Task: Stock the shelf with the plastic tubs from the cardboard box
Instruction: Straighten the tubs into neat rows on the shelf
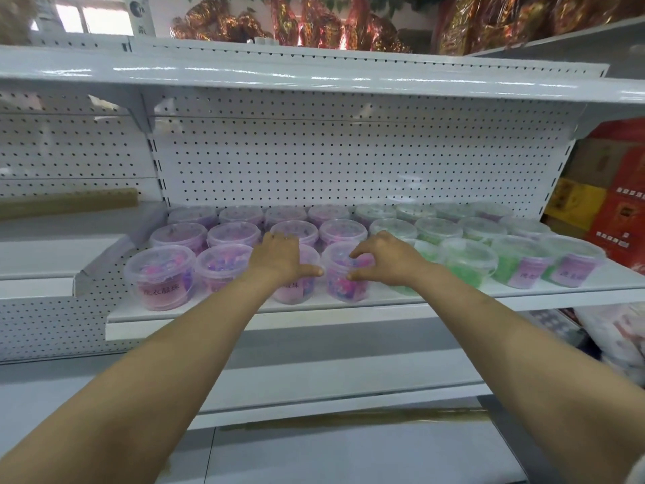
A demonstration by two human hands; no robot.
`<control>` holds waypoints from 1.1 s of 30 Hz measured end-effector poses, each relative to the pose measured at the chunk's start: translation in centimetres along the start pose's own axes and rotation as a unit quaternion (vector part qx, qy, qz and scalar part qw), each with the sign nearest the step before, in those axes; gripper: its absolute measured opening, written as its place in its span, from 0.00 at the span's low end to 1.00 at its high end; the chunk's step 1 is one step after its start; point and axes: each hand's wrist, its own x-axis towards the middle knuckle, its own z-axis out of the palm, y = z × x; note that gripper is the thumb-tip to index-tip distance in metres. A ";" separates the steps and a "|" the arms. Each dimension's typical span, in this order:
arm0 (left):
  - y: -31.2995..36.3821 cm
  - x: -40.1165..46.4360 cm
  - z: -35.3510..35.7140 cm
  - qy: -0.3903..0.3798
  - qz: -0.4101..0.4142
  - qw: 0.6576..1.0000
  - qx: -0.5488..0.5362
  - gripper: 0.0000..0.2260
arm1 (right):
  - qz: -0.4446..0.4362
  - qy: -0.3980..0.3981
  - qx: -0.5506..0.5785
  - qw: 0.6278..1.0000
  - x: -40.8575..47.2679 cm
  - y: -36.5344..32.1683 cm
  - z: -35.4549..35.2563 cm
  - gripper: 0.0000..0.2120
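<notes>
Clear plastic tubs stand in rows on the white shelf: pink and purple ones on the left, green ones on the right. My left hand lies over the lid of a front-row pink tub, fingers curled over its far edge and thumb along its front rim. My right hand holds the neighbouring pink tub from its right side, index finger on the lid and thumb on the wall. It hides part of a green tub behind it. The cardboard box is out of view.
The upper shelf overhangs the tubs, with a pegboard back panel behind them. A brown paper roll lies on the left shelf. Red and yellow cartons stack at the right. Lower shelves run below.
</notes>
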 end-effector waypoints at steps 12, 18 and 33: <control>-2.5 -0.4 -0.6 -0.074 0.047 0.994 -0.069 0.25 | -0.012 0.028 -0.006 1.000 0.6 0.1 1.0 0.24; -2.2 -0.6 -0.4 -0.026 0.031 0.997 -0.068 0.26 | -0.013 -0.017 0.028 0.999 0.7 1.3 0.7 0.24; -1.1 -1.2 0.1 0.012 0.017 0.998 -0.065 0.26 | 0.012 0.005 0.016 1.000 1.4 0.8 1.6 0.25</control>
